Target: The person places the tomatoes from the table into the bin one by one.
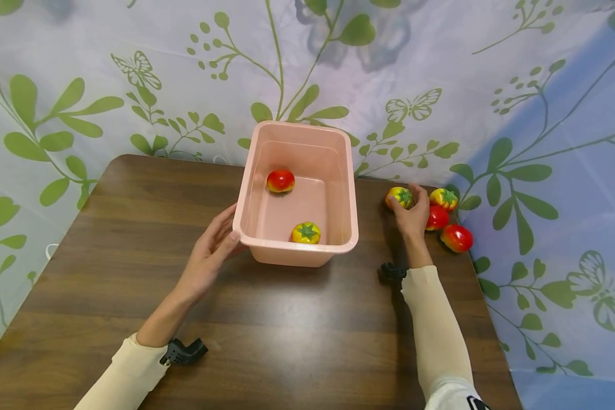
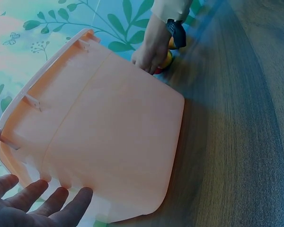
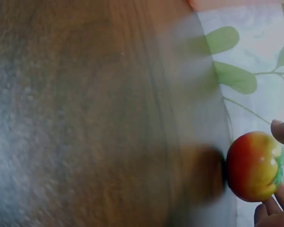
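A pink plastic bin (image 1: 297, 255) stands on the wooden table, with a red tomato (image 1: 281, 181) and a yellow tomato with a green leafy top (image 1: 306, 232) inside it. My left hand (image 1: 212, 247) holds the bin's left front corner, thumb at the rim; in the left wrist view its fingers (image 2: 75, 208) spread along the outer wall. Right of the bin, my right hand (image 1: 412, 215) grips a red-yellow tomato (image 3: 252, 166) between thumb and fingers, close by the table's back edge.
Beside my right hand lie another yellow tomato (image 1: 445, 199) and two red tomatoes, one partly behind the hand (image 1: 437, 218) and one nearer the front (image 1: 457, 238). A leaf-patterned cloth (image 1: 184, 74) hangs behind the table (image 1: 287, 330) and along its right side.
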`<state>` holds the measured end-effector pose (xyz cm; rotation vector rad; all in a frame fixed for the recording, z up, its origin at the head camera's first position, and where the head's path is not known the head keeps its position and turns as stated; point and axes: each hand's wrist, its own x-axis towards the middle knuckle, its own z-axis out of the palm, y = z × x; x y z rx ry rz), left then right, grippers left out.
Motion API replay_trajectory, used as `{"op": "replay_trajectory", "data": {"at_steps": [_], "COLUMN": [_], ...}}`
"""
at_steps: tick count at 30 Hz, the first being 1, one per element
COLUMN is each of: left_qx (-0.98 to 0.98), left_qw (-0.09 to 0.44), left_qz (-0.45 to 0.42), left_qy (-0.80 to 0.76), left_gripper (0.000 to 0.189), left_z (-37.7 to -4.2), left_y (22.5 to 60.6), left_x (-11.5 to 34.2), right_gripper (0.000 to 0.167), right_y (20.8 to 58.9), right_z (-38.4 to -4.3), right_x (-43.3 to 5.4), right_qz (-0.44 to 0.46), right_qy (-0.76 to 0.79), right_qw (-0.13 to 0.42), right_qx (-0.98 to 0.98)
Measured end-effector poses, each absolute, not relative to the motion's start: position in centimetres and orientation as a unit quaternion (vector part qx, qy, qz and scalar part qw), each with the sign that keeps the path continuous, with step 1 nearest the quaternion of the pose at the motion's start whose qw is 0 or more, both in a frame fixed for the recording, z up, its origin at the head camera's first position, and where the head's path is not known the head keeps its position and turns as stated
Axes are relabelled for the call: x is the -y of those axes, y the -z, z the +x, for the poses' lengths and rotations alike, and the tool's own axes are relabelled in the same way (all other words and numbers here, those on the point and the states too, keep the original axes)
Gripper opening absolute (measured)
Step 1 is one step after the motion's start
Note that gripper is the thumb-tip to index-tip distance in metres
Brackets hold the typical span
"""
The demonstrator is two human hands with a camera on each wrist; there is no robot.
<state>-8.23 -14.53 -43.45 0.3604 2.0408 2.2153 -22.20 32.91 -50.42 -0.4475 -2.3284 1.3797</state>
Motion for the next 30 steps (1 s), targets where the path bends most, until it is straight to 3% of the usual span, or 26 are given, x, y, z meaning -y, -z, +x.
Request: {"op": "replay_trajectory", "data": {"at_steps": [12,30], "left_qx": [-0.674,-0.674], "left_qw": [0.051,0.049], "left_qz": [0.117,0.113], "left_qy": [-0.727,-0.729], "left_gripper": [0.057,0.057], "left_z": [-8.22,-8.15], "left_y": [43.64,43.68], "left_x": [14.56,14.37], "right_gripper": [0.076,0.077], "right_y": [50.95,50.65], "right_z": [-22.11,-22.02], "right_x": [-32.59,-32.32], "right_qz": [-0.196,-0.201], "right_qy": [-0.468,-0.481], "right_qw": [0.165,0.170], "right_qx": [0.846,0.836]}}
